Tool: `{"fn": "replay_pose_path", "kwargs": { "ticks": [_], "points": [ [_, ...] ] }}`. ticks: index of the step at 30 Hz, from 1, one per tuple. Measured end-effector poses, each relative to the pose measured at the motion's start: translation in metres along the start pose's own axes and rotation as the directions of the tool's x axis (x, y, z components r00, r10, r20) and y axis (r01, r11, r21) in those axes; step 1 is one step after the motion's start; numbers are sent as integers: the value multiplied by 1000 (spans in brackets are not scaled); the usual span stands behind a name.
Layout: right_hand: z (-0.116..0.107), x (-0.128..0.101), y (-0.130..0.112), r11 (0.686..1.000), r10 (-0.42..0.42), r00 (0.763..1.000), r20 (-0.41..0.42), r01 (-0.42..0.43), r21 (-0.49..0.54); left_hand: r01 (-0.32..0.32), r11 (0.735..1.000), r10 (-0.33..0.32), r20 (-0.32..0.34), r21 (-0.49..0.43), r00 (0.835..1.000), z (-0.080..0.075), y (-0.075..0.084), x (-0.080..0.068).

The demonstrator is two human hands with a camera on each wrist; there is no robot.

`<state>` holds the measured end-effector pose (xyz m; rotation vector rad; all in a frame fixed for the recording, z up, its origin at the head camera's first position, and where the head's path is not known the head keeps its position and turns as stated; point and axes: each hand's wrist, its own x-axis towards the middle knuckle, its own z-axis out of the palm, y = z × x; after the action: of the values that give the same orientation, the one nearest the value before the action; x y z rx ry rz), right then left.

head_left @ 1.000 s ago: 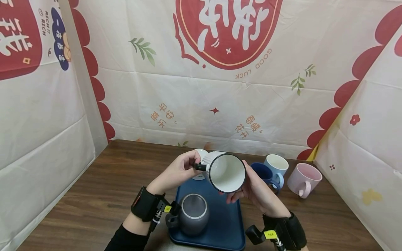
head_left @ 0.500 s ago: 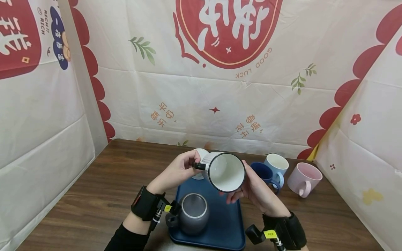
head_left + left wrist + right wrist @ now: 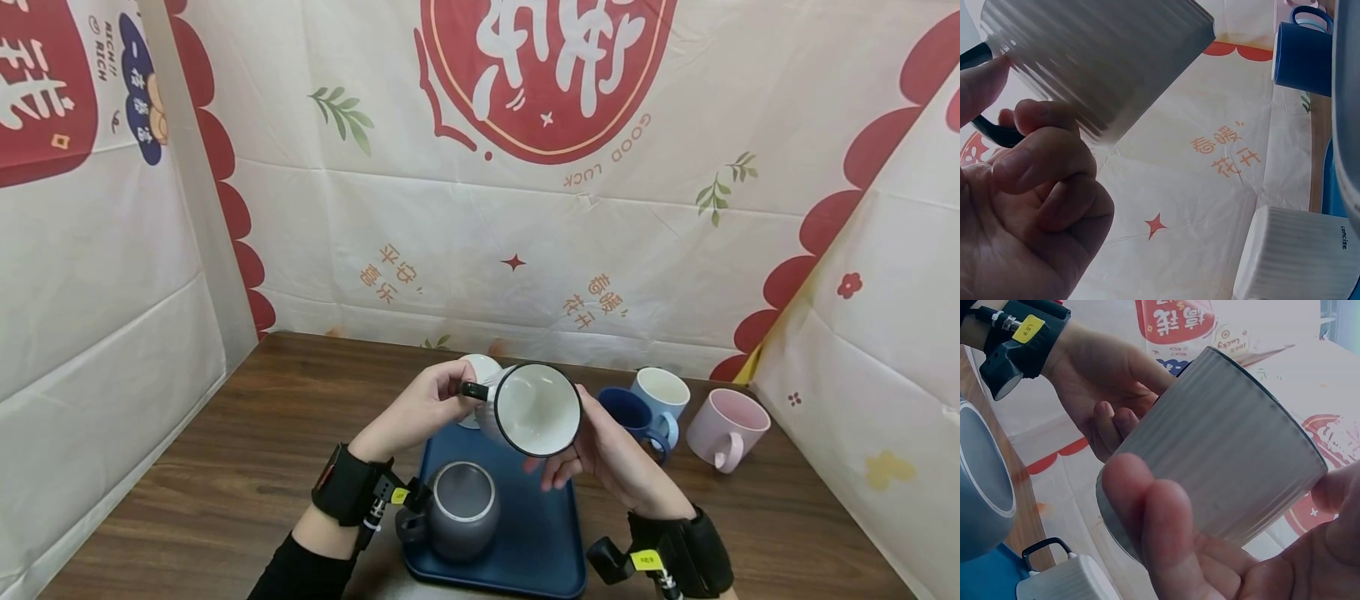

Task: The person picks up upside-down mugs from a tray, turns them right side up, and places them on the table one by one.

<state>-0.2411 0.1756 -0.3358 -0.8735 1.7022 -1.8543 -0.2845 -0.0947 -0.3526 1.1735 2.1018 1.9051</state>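
I saw the white ribbed black-rimmed mug tilt slightly leftward, left hand still pinching its handle, right hand cupping its body with loosely curved fingers.

Grey mug on blue tray

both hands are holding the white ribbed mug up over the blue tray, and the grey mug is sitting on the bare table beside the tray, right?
Not quite: the head view shows the grey mug standing on the blue tray, not on the bare table. The rest holds: left hand and right hand hold the white ribbed mug above it.
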Motion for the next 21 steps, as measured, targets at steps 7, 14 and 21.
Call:
{"fn": "replay_pose_path", "kwargs": {
  "ticks": [7,14,21],
  "points": [
    [0,0,-1,1000,4,1000,-6,-4,-5,1,1000,-1,3,-21,1000,0,0,0],
    [1,-1,-2,1000,15,1000,-19,-16,-11,2,999,-2,5,-38,1000,0,1,0],
    [3,-1,-4,999,30,999,-38,-31,-23,1,999,-1,10,-40,1000,0,0,0]
  ]
}}
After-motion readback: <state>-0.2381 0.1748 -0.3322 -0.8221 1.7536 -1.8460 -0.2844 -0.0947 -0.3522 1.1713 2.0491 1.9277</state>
